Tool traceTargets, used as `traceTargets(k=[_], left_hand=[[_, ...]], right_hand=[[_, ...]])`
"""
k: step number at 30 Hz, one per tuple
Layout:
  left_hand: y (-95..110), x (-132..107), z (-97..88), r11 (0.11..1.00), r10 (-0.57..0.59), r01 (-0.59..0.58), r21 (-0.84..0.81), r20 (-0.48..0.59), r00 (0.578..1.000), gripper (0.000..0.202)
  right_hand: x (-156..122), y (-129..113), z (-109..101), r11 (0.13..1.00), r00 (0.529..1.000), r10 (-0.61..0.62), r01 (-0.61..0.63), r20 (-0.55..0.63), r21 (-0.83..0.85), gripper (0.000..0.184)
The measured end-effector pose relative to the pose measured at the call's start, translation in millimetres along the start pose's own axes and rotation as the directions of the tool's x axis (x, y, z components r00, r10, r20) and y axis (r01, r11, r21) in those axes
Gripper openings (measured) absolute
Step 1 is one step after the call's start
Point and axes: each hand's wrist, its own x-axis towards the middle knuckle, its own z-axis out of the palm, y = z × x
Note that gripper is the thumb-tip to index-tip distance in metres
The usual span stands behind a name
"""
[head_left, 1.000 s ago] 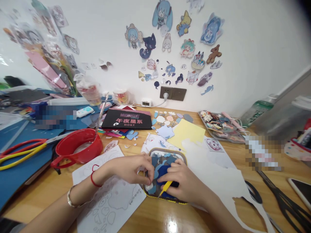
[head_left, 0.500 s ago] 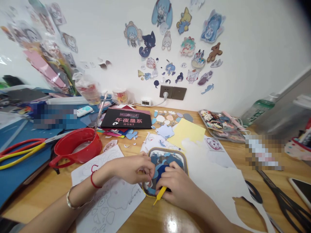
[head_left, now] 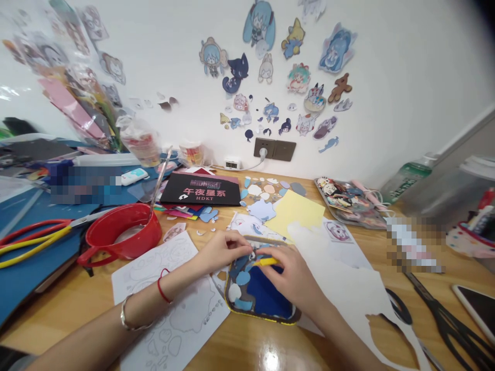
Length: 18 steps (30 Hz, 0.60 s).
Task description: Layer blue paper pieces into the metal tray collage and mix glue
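Note:
Under both hands sits a shallow tray (head_left: 266,320) with a gold rim, holding blue, pale blue and white paper cut-outs (head_left: 243,279) and a dark blue sheet (head_left: 266,293). My left hand (head_left: 228,251) reaches over its far left edge, thumb and fingertips pinched together. A small dark and white bit shows at those fingertips, too small to name. In my right hand (head_left: 296,278) is a slim yellow pen-like tool (head_left: 268,262), pointing left toward the left fingertips. A drawn sheet of white paper (head_left: 170,319) lies beneath my left forearm.
A red cup (head_left: 124,232) with a metal handle sticking out stands left, beside red-and-yellow scissors (head_left: 38,239). A black packet (head_left: 201,189), yellow paper (head_left: 296,214) and loose cut-outs lie behind the tray. Right are white paper (head_left: 340,288), black scissors (head_left: 444,314) and a phone (head_left: 475,309).
Both hands have moved toward the tray's far side, uncovering the dark blue sheet. The yellow tool has swung from pointing toward me to pointing left, near the left fingertips.

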Motion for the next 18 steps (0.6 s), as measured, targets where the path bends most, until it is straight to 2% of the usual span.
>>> traceTargets(k=[1,3,7,11,18], left_hand=[[-2,1,3.4,1.000,-0.012,0.012,-0.028,-0.025,1.000,0.025],[-3,2,8.4,0.999,-0.027,0.023,-0.047,-0.080,0.996,0.025],[-4,5,10.5,1.000,-0.020,0.021,0.010,-0.140,0.990,0.023],[-8,7,7.9,0.987,0.016,0.012,0.157,-0.175,0.984,0.020],[-9,5,7.2,0.944,0.110,-0.050,0.326,-0.168,0.980,0.021]], right_hand=[[4,2,0,0.999,0.999,0.039,-0.039,0.002,0.017,0.016],[12,6,0,0.993,0.991,0.103,-0.107,0.080,0.041,0.016],[30,19,-4,0.980,0.954,0.194,-0.199,0.227,-0.002,0.025],[48,31,-12,0.967,0.909,0.253,-0.226,0.330,-0.118,0.025],[64,28,-16,0.921,0.861,0.340,-0.224,0.377,-0.320,0.019]])
